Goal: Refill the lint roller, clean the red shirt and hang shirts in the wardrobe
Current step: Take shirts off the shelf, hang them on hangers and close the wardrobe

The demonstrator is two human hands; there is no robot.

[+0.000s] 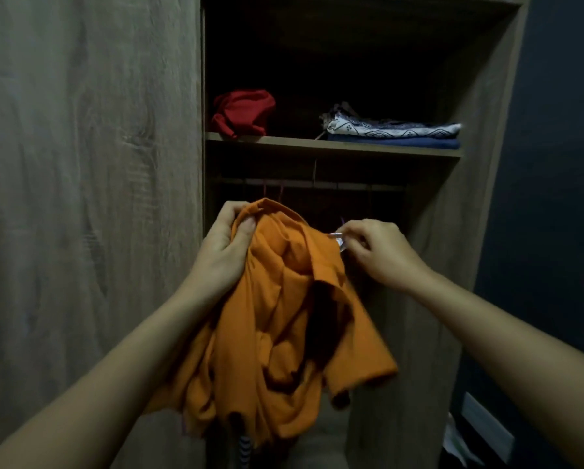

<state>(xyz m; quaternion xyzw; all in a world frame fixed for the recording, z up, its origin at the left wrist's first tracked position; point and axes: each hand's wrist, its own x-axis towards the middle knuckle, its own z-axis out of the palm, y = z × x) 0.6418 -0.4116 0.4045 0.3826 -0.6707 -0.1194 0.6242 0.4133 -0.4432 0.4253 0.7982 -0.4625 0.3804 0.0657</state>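
An orange shirt (277, 326) hangs bunched in front of the open wardrobe (429, 204). My left hand (224, 245) grips a fold of it near the collar at the top left. My right hand (375, 252) pinches the small white label (338, 239) at the shirt's upper right edge. A crumpled red shirt (243, 111) lies on the left of the wardrobe shelf (331, 145). Below that shelf runs a hanging rail (317, 186) with thin hanger hooks, dim in shadow.
Folded clothes, a white patterned piece (395, 128) on a blue one, lie at the shelf's right. A closed wooden door panel (87, 198) fills the left. A dark wall (561, 198) stands at the right, with pale items low on the floor (477, 431).
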